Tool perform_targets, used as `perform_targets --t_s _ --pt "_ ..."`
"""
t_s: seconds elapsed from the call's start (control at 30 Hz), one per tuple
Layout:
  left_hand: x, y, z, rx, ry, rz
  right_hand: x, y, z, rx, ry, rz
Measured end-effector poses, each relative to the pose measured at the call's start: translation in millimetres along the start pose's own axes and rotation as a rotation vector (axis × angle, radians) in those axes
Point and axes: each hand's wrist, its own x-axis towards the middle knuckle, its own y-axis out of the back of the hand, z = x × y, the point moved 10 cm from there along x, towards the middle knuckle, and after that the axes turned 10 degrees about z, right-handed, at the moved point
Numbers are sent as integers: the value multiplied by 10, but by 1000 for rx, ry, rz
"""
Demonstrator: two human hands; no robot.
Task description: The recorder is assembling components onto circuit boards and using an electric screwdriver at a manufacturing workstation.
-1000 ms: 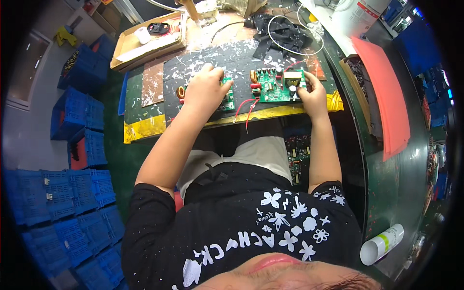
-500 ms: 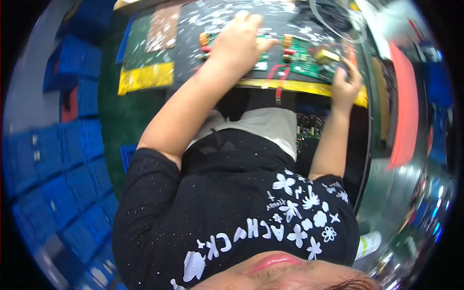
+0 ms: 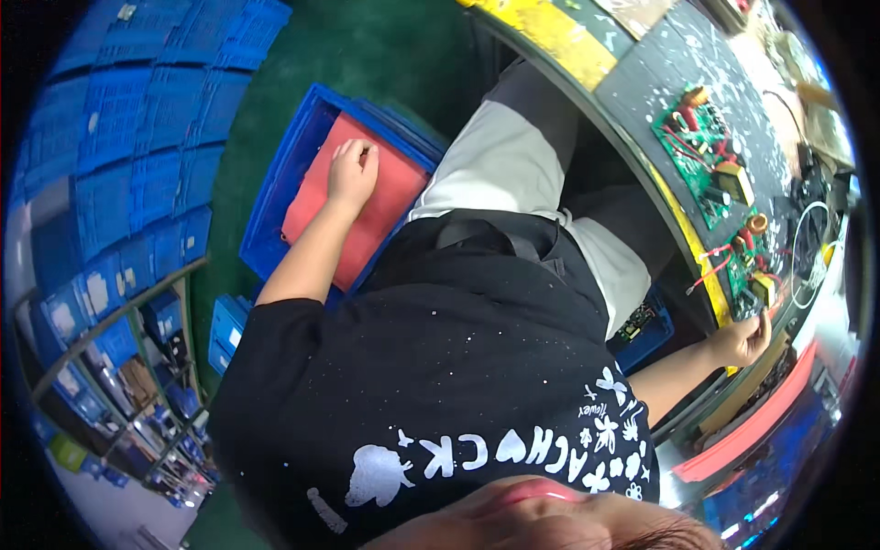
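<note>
My left hand (image 3: 353, 174) is over a pinkish-red sheet (image 3: 316, 206) that covers the inside of a blue crate (image 3: 268, 215) on my left. Its fingers are loosely bent, with the thumb apart, and nothing shows in them. At the bench, the fingers of my right hand (image 3: 742, 341) close on the near end of a green circuit board (image 3: 739, 273). That board carries a copper coil, a yellow transformer and red wires. Another similar green circuit board (image 3: 694, 165) lies farther along the dark bench top, with no hand on it.
Yellow tape (image 3: 683, 215) runs along the bench edge. Stacked blue crates (image 3: 119, 137) line the left side, above a metal rack (image 3: 119, 344). Under the bench is a blue bin (image 3: 649, 341) with circuit boards. A clear looped tube (image 3: 811, 257) lies beyond the boards.
My view has swung to the left. My left hand has left the board on the bench and reached over the crate. My right hand has stayed by its board, fingers now closed on its end.
</note>
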Motion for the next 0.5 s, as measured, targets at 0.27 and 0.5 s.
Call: perform_targets --t_s 0.27,0.5 --pt "-335 -1001 -750 652 -47 -545 -23 -58 64 -16 -40 -33" --pt "-480 -1414 -996 776 -96 -880 -32 -83 97 -42 -57 -64"
